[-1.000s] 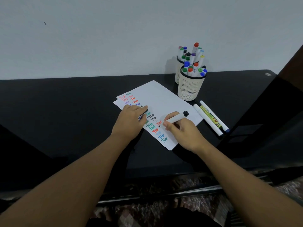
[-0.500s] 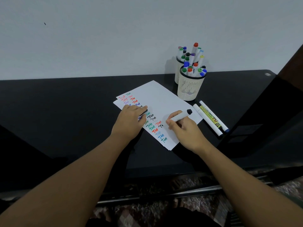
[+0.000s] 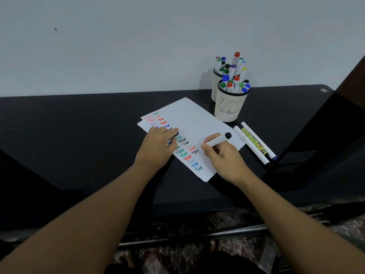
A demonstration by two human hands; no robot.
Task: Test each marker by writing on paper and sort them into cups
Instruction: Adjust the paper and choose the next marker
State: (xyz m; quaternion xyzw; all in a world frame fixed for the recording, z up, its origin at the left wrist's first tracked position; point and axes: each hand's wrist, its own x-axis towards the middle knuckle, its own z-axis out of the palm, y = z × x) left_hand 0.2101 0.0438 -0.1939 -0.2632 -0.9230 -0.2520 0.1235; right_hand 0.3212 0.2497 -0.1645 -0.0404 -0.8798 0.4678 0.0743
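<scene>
Right hand [image 3: 223, 159] shifted up the paper [image 3: 194, 123], fingers pinching marker [image 3: 216, 141].
Left hand [image 3: 158, 147] grips a cap, pinning paper; my worry: smearing wet ink.

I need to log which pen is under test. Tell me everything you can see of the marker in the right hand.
The marker has a white barrel, plastic by its look, and a black rear end that points up and to the right. It is uncapped and tilted, with its tip down on the white paper beside fresh black strokes. The right hand pinches its lower barrel in a writing grip, which hides the tip itself. The left hand holds what looks like its black cap. No label is legible.
</scene>
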